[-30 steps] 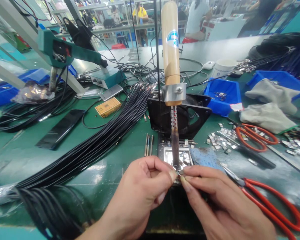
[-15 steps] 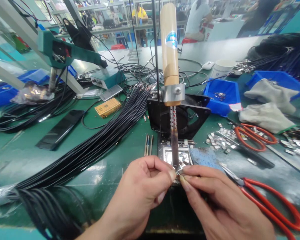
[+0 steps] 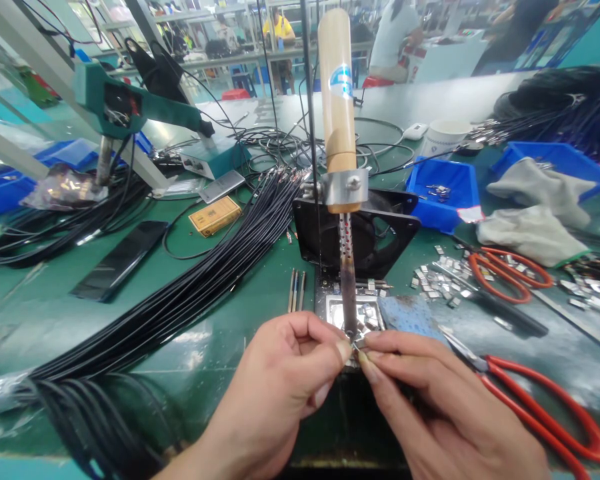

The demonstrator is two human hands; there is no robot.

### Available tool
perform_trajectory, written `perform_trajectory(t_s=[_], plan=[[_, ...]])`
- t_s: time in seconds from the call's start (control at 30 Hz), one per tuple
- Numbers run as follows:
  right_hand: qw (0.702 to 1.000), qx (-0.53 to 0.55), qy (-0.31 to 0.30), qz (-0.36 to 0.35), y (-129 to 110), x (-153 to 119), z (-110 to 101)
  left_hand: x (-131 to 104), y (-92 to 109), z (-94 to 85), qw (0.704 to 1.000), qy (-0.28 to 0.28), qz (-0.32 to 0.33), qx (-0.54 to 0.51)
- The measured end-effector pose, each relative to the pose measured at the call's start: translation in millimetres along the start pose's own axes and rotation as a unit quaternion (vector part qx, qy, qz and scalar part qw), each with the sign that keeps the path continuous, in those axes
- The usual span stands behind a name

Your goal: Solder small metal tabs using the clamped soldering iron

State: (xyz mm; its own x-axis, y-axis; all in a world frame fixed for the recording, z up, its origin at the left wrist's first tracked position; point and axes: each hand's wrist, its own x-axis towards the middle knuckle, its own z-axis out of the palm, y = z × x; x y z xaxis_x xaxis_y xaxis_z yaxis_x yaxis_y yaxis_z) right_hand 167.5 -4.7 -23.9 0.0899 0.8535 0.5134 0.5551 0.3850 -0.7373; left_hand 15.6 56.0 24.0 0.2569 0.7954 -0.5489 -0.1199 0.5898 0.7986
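Note:
A soldering iron (image 3: 338, 113) with a wooden handle is clamped upright, its dark tip pointing down between my hands. My left hand (image 3: 285, 377) is closed in a pinch just left of the tip; what it grips is too small to make out. Opposite it, the thumb and fingers of my right hand (image 3: 435, 393) pinch a small silver metal piece (image 3: 361, 343) beside the tip. Behind my fingertips lies a shallow metal tray (image 3: 333, 308) with small shiny bits. A blue sponge (image 3: 410, 316) rests right of the tray.
A black fan (image 3: 307, 230) stands behind the iron. Black cables (image 3: 180, 287) stretch across the left, near a phone (image 3: 123, 260). Red-handled scissors (image 3: 545, 400), loose metal pieces (image 3: 440, 280), gloves (image 3: 525, 233) and a blue bin (image 3: 440, 207) lie at right.
Hardly anything differs. Both hands keep their pinch under the iron's tip, and the whole view has shifted very slightly.

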Motion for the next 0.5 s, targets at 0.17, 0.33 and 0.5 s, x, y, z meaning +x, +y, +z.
perform_trajectory(t_s=[0.17, 0.33, 0.5], plan=[[1.0, 0.01, 0.008, 0.01, -0.3, -0.9, 1.3, -1.1, 0.4, -0.5, 1.0, 0.002, 0.001, -0.001], [1.0, 0.002, 0.003, -0.004, 1.7, 0.5, 0.0, 0.3, 0.4, 0.7, 1.0, 0.005, 0.002, 0.004], [1.0, 0.004, 0.008, 0.001, 0.5, 3.5, -0.8, 0.1, 0.1, 0.4, 1.0, 0.0, 0.004, 0.003]])
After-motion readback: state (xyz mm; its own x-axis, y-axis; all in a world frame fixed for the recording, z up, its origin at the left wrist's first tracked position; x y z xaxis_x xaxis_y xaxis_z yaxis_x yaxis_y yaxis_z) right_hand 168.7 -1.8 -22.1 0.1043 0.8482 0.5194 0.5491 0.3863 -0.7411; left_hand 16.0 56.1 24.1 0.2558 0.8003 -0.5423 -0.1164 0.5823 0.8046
